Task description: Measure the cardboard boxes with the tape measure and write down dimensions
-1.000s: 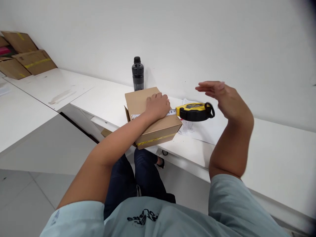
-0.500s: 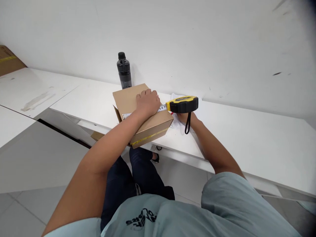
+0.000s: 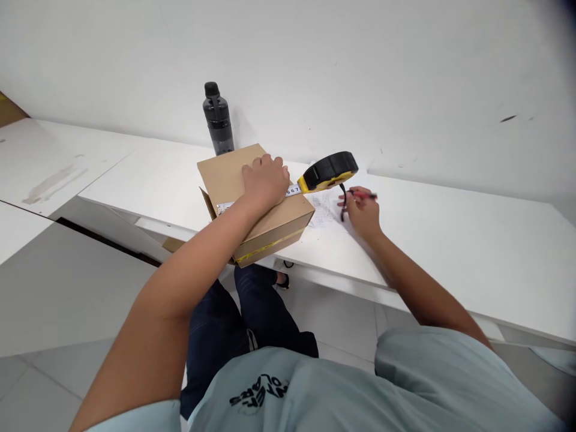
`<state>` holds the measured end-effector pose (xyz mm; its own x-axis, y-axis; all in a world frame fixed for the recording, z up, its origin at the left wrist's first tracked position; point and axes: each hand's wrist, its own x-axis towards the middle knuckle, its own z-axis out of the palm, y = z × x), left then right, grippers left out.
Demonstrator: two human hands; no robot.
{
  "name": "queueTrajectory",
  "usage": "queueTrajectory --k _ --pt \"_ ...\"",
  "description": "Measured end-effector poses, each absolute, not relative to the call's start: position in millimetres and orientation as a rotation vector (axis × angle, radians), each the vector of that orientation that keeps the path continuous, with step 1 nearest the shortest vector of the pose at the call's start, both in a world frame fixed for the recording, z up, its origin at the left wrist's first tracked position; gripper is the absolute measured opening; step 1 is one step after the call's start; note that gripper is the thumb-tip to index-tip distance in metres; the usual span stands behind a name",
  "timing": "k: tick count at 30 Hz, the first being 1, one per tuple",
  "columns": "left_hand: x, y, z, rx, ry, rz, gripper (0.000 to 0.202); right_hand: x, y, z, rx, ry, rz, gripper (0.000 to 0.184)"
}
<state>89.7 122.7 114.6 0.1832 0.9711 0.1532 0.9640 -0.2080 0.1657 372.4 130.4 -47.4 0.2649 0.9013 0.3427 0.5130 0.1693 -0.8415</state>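
My left hand (image 3: 266, 182) presses on the top of a brown cardboard box (image 3: 275, 228), its fingers bent over the extended blade of a tape measure. The blade lies across the box top and runs under this hand. Beyond the box's right edge juts the black and yellow tape measure case (image 3: 330, 169), tipped on its side, its black wrist strap hanging down. Closed around a red pen (image 3: 362, 195), my right hand (image 3: 365, 216) is just right of the strap. Beneath the case lies a white paper (image 3: 323, 210) with writing, partly hidden by the box and the strap.
A dark water bottle (image 3: 219, 120) stands behind the box, near the wall. The box overhangs the front edge of the white table (image 3: 459, 240). Another cardboard box (image 3: 9, 111) sits at the far left. A gap separates the table sections on the left.
My right hand has come out from behind the tape measure, moving right with the red pen. The case has rolled over, showing more black side. My left hand stays on the box.
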Motion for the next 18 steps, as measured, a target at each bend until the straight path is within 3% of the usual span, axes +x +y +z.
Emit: queueTrajectory --k 5,11,18 --pt "92.0 121.9 114.8 2.391 1.993 0.326 0.047 351.1 86.7 -58.4 -1.387 -1.296 0.589 0.057" --pt "93.4 121.6 119.9 2.377 1.991 0.267 0.05 350.1 102.7 -59.2 -1.377 -1.214 0.693 0.067" --pt "92.1 119.9 122.8 2.388 1.965 0.279 0.053 345.4 99.6 -51.6 -1.572 -1.329 0.67 0.05"
